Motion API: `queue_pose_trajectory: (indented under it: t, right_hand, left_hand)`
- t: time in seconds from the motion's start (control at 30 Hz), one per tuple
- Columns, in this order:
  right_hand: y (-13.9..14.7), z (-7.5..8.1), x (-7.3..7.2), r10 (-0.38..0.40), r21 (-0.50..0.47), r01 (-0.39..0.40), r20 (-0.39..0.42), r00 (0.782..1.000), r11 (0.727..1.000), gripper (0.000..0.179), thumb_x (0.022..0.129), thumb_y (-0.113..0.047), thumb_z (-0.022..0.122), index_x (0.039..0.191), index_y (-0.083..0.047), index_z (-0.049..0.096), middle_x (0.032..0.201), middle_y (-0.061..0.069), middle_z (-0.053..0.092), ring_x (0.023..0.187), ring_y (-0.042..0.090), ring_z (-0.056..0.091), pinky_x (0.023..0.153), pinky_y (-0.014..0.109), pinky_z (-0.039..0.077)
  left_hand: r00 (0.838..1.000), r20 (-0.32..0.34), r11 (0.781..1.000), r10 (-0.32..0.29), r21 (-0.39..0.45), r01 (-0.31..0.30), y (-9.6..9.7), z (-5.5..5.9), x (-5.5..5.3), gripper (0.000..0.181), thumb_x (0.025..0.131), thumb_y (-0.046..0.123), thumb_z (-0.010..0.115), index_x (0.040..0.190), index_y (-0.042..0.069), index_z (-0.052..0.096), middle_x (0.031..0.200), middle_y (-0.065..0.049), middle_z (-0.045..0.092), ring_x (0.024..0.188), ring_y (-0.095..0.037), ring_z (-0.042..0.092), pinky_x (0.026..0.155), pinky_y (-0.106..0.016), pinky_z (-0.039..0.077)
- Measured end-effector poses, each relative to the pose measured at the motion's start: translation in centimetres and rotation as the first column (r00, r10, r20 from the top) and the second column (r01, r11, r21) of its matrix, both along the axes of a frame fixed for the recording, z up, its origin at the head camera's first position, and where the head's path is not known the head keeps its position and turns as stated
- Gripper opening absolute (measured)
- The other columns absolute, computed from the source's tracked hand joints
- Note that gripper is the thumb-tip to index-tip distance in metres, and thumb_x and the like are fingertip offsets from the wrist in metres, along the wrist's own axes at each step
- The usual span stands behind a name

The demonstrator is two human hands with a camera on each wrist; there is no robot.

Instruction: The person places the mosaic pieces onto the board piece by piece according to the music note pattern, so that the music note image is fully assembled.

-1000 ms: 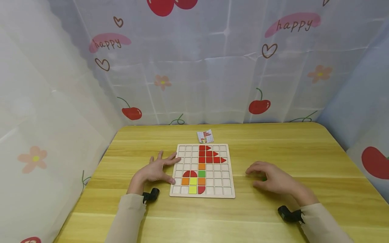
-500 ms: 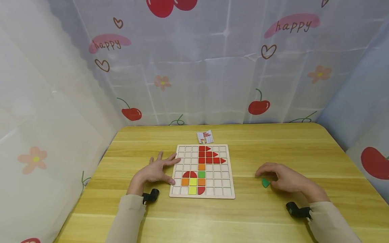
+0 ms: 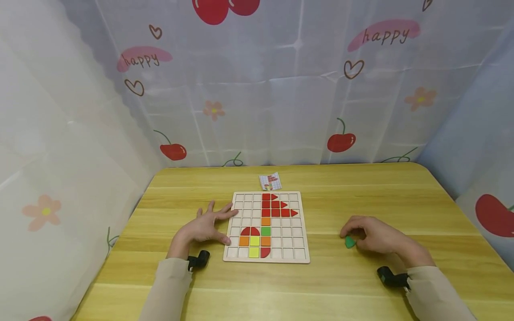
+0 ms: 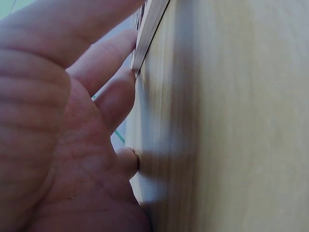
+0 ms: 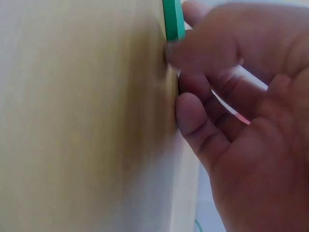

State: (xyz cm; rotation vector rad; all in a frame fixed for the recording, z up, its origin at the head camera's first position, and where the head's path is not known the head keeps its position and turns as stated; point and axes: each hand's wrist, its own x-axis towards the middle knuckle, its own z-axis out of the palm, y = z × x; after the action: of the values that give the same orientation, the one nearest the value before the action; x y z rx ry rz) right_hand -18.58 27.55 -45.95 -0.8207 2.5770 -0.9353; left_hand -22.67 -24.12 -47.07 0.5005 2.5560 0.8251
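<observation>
A pale wooden grid board [image 3: 288, 242] lies mid-table with red, orange, yellow and green tiles in several of its cells. My left hand [image 3: 206, 226] has its fingers spread, the thumb and fingertips resting on the board's left edge. In the left wrist view its fingers [image 4: 104, 63] reach the board's side. Right of the board, my right hand [image 3: 377, 235] is low at the table with curled fingers, pinching a small green tile [image 3: 350, 241] between thumb and finger. The right wrist view shows the thumb at the near end of the green tile [image 5: 174, 20], a finger behind it.
A small printed pattern card [image 3: 270, 181] lies just beyond the board's far edge, showing a similar coloured figure. The wooden table [image 3: 321, 290] ends at a printed curtain [image 3: 281, 111] behind and at the sides.
My right hand has shifted right and slightly down, with the green tile coming into view; the tile has turned a little over the last half second. The left hand stays on the board.
</observation>
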Motion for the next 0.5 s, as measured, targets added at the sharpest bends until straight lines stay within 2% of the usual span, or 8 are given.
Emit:
queue_pose_trajectory:
  t: [0.2, 0.4, 0.5]
  right_hand:
    - [0.16, 0.13, 0.18, 0.017, -0.001, -0.017, -0.032, 0.999, 1.0, 0.032, 0.084, 0.0, 0.076, 0.106, -0.023, 0.076, 0.107, -0.006, 0.068, 0.097, 0.007, 0.061, 0.085, 0.023, 0.054]
    - [0.2, -0.01, 0.15, 0.023, -0.022, -0.023, -0.02, 1.0, 0.999, 0.018, 0.089, -0.01, 0.079, 0.103, -0.021, 0.077, 0.105, -0.005, 0.067, 0.094, 0.005, 0.062, 0.08, 0.023, 0.054]
    - [0.19, 0.01, 0.18, 0.031, -0.026, -0.032, -0.019, 0.999, 0.999, 0.017, 0.089, -0.014, 0.08, 0.104, -0.021, 0.076, 0.105, -0.004, 0.067, 0.094, 0.005, 0.062, 0.08, 0.023, 0.054]
  left_hand:
    - [1.0, 0.009, 1.0, 0.01, 0.005, -0.01, 0.05, 0.03, 0.06, 0.097, 0.073, 0.043, 0.091, 0.157, 0.038, 0.042, 0.172, 0.013, 0.018, 0.158, -0.041, -0.02, 0.119, -0.071, -0.019]
    - [1.0, 0.0, 1.0, 0.0, -0.001, 0.0, -0.01, -0.02, 0.05, 0.097, 0.073, 0.045, 0.09, 0.157, 0.037, 0.043, 0.173, 0.011, 0.019, 0.158, -0.043, -0.019, 0.119, -0.072, -0.018]
    - [1.0, -0.005, 1.0, -0.007, -0.009, 0.007, -0.07, -0.02, 0.02, 0.097, 0.073, 0.045, 0.09, 0.157, 0.037, 0.042, 0.172, 0.011, 0.019, 0.158, -0.043, -0.019, 0.119, -0.071, -0.018]
